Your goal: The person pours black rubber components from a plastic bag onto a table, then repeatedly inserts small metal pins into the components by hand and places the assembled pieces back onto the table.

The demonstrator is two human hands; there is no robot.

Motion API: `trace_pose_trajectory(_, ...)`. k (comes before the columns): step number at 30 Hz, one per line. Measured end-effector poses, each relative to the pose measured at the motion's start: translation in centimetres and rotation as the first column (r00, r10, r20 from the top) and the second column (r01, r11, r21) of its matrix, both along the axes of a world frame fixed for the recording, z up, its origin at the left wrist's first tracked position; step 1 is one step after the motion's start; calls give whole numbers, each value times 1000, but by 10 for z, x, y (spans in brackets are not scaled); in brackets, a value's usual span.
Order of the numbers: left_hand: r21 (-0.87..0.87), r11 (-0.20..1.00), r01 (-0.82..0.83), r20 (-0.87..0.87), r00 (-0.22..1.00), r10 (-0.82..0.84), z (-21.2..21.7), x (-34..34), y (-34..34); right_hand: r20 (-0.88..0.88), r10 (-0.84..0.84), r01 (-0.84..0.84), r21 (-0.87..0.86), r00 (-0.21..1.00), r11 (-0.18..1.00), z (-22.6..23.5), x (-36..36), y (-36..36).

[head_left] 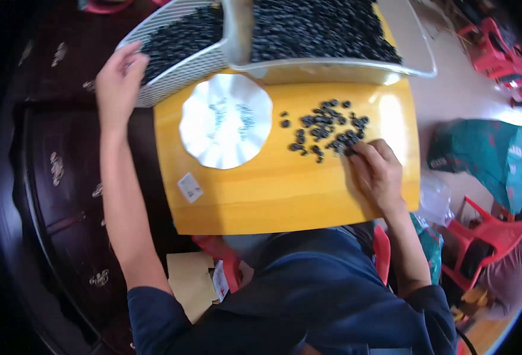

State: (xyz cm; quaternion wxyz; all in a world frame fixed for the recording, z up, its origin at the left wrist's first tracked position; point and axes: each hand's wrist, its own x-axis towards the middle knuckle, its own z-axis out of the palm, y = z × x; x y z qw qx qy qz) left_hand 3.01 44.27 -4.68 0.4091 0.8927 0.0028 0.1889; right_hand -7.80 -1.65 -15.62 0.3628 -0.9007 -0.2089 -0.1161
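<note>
My left hand [121, 83] is closed over the left end of a white slatted basket [181, 76], with thumb and fingers at its rim. Small black pieces [187, 35] fill this basket. On the yellow table [273, 201], a loose cluster of small round black pieces [326, 127] lies spread out. At the cluster's lower right edge, my right hand [380, 171] pinches one of these pieces between thumb and fingers. Between the two hands sits a white fluted dish [225, 121] with a wavy rim; small marks in its middle are too bright to make out.
A larger clear bin [332, 70] of black pieces stands at the table's far side. Near the dish lies a small white label [190, 187]. Dark wooden drawers [65, 177] line the left. To the right are a green bag [480, 157], red chairs [492, 231] and another person's leg [512, 278].
</note>
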Motion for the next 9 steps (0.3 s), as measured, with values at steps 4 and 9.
trace_pose_trajectory(4, -4, 999, -54, -168, 984, 53, 1, -56, -72, 22, -7, 7, -24, 1000, 1000, -5, 1, -6)
trace_pose_trajectory(9, 31, 950, 311, -162, 939, -302, -31, -110, -149, -39, -20, 23, 63, 999, 998, -6, -5, -13)
